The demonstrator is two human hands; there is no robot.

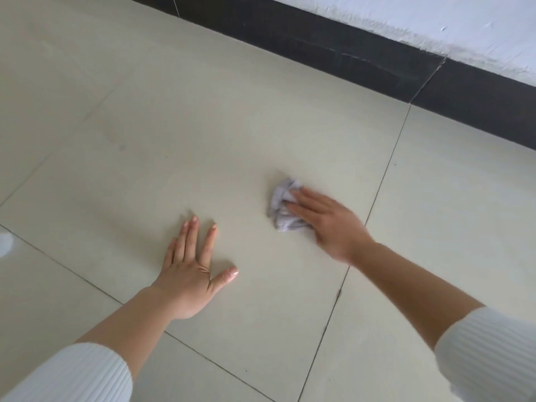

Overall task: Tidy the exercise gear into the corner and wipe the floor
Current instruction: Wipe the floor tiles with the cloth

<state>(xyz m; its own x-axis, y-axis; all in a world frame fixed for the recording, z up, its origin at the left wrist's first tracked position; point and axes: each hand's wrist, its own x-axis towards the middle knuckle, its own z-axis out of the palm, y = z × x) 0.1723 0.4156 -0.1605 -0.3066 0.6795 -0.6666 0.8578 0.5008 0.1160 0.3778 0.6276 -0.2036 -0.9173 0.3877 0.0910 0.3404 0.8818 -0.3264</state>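
Grey cloth: crumpled on the pale floor tile, under your right fingers, near a grout line.
Right hand: your fingers lay straight across the cloth, pressing it down; blurred, thumb hidden.
Left hand: spread flat on the same tile, fingers apart, holding nothing, well apart from the cloth.
Skirting: black band under the white wall.
Sleeves: white, ribbed, ending above both bare forearms.
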